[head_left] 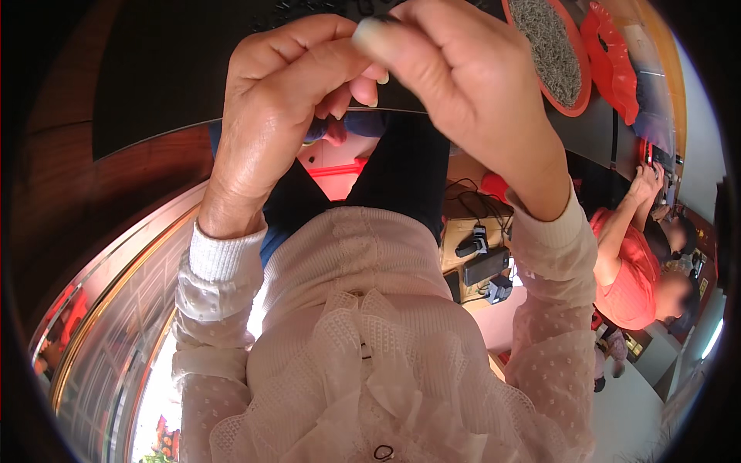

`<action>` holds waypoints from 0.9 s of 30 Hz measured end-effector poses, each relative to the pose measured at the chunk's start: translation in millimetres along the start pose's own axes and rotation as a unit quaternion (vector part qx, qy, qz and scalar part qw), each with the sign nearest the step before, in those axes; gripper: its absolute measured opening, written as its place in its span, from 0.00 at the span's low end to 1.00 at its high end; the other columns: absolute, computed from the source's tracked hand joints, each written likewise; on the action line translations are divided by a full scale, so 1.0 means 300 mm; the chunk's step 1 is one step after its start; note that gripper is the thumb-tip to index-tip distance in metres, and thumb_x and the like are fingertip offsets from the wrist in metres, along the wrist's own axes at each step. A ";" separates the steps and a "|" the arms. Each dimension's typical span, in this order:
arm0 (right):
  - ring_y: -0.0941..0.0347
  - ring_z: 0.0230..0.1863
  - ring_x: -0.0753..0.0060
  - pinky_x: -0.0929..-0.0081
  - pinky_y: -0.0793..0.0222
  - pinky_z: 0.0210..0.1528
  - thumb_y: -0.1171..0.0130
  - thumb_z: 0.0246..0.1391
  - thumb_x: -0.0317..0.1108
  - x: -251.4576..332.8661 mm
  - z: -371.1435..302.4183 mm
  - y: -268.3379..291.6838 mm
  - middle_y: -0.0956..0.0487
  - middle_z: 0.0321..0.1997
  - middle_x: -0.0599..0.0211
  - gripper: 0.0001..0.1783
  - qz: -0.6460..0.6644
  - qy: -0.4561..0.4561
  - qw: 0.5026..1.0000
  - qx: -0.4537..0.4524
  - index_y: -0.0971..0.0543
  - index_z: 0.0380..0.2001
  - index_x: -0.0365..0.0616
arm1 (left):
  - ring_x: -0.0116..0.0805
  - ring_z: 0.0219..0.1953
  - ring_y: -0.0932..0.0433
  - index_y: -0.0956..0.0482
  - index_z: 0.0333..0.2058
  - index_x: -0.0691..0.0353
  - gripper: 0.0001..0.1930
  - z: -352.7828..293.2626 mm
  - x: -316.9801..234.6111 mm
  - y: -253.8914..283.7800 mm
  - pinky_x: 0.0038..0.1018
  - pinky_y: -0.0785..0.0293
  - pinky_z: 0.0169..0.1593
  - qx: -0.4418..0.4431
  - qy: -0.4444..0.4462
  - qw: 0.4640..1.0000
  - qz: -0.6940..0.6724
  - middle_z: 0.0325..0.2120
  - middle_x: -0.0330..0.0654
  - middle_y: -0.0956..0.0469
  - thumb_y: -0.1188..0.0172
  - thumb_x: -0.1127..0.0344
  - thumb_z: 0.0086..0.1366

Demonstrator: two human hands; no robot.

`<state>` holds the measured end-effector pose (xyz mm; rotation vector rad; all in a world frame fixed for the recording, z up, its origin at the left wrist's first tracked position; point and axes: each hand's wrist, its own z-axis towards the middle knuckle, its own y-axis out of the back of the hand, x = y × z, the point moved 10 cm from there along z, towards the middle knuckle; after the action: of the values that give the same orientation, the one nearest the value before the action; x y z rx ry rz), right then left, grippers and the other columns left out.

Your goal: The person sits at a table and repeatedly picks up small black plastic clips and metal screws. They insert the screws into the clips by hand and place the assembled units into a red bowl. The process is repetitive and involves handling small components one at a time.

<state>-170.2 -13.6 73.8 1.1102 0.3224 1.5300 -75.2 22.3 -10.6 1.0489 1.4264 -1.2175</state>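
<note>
Over the near edge of a dark work surface [162, 85], my two hands meet with their fingertips close together. My left hand [282, 85] is closed, thumb against the curled fingers; whatever it pinches is hidden. My right hand [471, 73] pinches with its thumb and finger, slightly blurred. A small dark bit shows behind the right thumb tip, too little to name. Small black parts [309, 8] lie scattered on the surface just beyond my hands, partly cut off by the upper edge.
To the right stands an orange-red bowl [584, 91] of small grey metal pieces, beside a red wavy-edged plastic thing [610, 62]. Below right, a cardboard box [455, 231] bears black adapters and cables. Another person in red [627, 274] works farther right.
</note>
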 end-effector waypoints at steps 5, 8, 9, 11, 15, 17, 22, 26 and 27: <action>0.28 0.21 0.66 0.77 0.33 0.19 0.32 0.47 0.39 0.043 -0.006 -0.023 0.31 0.23 0.62 0.19 -0.134 0.033 0.990 0.037 0.29 0.28 0.35 | 0.33 0.23 0.25 0.21 0.37 0.74 0.14 0.000 0.014 0.015 0.24 0.32 0.30 -0.010 0.012 1.000 -0.004 0.25 0.45 0.22 0.46 0.66 0.61; 0.28 0.21 0.66 0.78 0.32 0.18 0.33 0.46 0.38 0.066 -0.008 -0.015 0.31 0.25 0.62 0.18 -0.136 0.071 0.988 0.025 0.29 0.28 0.37 | 0.34 0.24 0.24 0.22 0.36 0.74 0.14 0.006 0.029 0.007 0.26 0.31 0.29 0.006 0.031 0.999 -0.019 0.25 0.45 0.23 0.46 0.65 0.61; 0.27 0.22 0.66 0.78 0.31 0.19 0.33 0.46 0.37 0.077 -0.005 -0.015 0.30 0.25 0.62 0.17 -0.135 0.080 0.987 0.032 0.29 0.28 0.37 | 0.31 0.23 0.26 0.21 0.34 0.72 0.14 0.004 0.025 0.008 0.24 0.32 0.26 0.004 0.023 0.999 -0.033 0.22 0.43 0.24 0.46 0.64 0.61; 0.27 0.22 0.65 0.78 0.30 0.19 0.34 0.47 0.37 0.083 -0.001 -0.025 0.30 0.26 0.63 0.17 -0.143 0.075 0.985 0.063 0.29 0.28 0.38 | 0.24 0.21 0.29 0.20 0.30 0.68 0.13 0.001 0.016 0.008 0.21 0.32 0.20 -0.001 0.005 0.998 -0.062 0.16 0.41 0.26 0.45 0.62 0.61; 0.28 0.19 0.68 0.76 0.33 0.20 0.34 0.48 0.42 0.071 -0.013 -0.033 0.29 0.22 0.67 0.17 -0.156 0.075 0.983 0.056 0.27 0.26 0.40 | 0.23 0.20 0.28 0.19 0.31 0.67 0.13 0.006 0.015 0.011 0.20 0.31 0.19 -0.007 0.004 0.999 -0.051 0.17 0.40 0.25 0.44 0.61 0.64; 0.28 0.19 0.67 0.73 0.33 0.20 0.34 0.47 0.45 0.070 -0.024 -0.032 0.29 0.21 0.68 0.18 -0.153 0.085 0.984 0.029 0.27 0.24 0.42 | 0.22 0.19 0.28 0.19 0.32 0.67 0.13 0.006 0.023 0.009 0.20 0.31 0.18 -0.005 0.004 0.999 -0.033 0.17 0.39 0.25 0.44 0.61 0.65; 0.30 0.18 0.69 0.77 0.35 0.21 0.31 0.47 0.40 0.039 -0.033 -0.029 0.26 0.24 0.66 0.17 -0.151 0.066 0.986 0.017 0.23 0.32 0.40 | 0.21 0.18 0.28 0.19 0.32 0.66 0.11 0.007 0.030 0.005 0.18 0.31 0.17 0.001 0.005 0.999 -0.045 0.17 0.38 0.25 0.43 0.64 0.65; 0.27 0.20 0.65 0.72 0.35 0.17 0.32 0.41 0.49 0.032 -0.042 -0.026 0.30 0.24 0.68 0.21 -0.180 0.064 0.982 0.000 0.29 0.22 0.46 | 0.20 0.19 0.27 0.19 0.32 0.66 0.11 0.003 0.035 0.008 0.17 0.32 0.18 -0.005 0.012 0.999 -0.045 0.18 0.37 0.24 0.43 0.64 0.66; 0.27 0.20 0.65 0.72 0.35 0.17 0.32 0.41 0.49 0.033 -0.043 -0.028 0.30 0.23 0.68 0.22 -0.177 0.064 0.982 0.000 0.30 0.22 0.46 | 0.20 0.19 0.27 0.19 0.31 0.66 0.11 0.003 0.034 0.009 0.16 0.32 0.18 -0.007 0.015 0.999 -0.043 0.18 0.37 0.24 0.43 0.64 0.66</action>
<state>-173.8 2.5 65.6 0.8993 0.5763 1.2849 -74.3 22.1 -21.2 1.0079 1.5158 -1.2557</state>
